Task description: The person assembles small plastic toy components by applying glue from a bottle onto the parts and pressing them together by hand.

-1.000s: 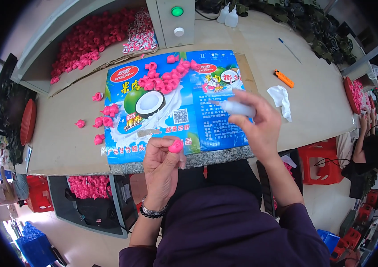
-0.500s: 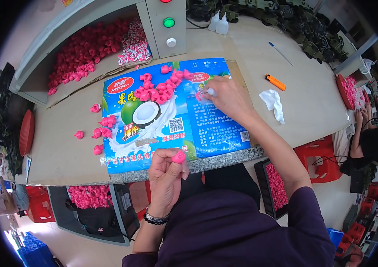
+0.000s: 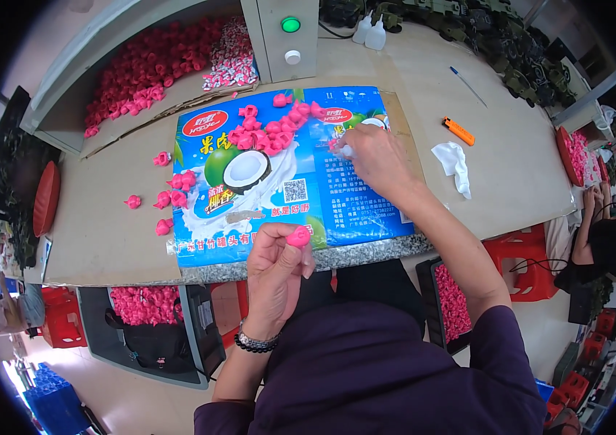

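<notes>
the left hand (image 3: pixel 274 279) pinches a pink rounded piece (image 3: pixel 298 237) between thumb and forefinger, near the tabletop's (image 3: pixel 500 185) close edge. the right hand (image 3: pixel 377 158) is over blue printed cardboard (image 3: pixel 366 230), fingers curled at a mostly hidden whitish object (image 3: pixel 347 151); i cannot tell whether it grips that. a pink cluster (image 3: pixel 270 134) lies to its left.

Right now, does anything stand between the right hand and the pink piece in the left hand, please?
Nothing visible does; below the gap from the right hand to the pink piece lies only the flat blue sheet.
</notes>
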The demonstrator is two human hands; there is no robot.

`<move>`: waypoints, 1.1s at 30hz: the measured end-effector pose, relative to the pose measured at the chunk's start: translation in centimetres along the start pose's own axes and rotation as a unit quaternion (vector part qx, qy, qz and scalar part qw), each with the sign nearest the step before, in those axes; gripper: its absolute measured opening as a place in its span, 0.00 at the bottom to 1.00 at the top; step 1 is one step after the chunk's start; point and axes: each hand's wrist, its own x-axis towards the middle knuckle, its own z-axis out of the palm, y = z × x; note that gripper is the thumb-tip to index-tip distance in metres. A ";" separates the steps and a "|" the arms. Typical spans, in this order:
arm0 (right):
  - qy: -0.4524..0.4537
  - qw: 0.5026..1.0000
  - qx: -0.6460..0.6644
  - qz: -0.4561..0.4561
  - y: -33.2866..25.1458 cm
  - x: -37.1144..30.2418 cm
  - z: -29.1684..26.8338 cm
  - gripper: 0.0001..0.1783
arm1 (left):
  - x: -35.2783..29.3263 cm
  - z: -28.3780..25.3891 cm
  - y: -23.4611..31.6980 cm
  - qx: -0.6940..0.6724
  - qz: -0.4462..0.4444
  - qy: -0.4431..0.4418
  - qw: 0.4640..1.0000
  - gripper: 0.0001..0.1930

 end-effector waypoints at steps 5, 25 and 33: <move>-0.011 0.994 0.106 0.040 -1.7 -1.6 -1.3 0.04 | 0.0 0.2 0.0 -0.005 0.004 0.012 1.000 0.10; -0.088 0.838 0.530 0.099 -7.4 -5.3 -3.8 0.07 | 0.3 0.0 -0.2 0.157 0.028 -0.007 0.987 0.09; -0.209 0.687 0.662 0.215 -6.2 -5.0 -2.8 0.15 | 0.9 -0.8 0.8 0.229 -0.023 -0.064 0.971 0.08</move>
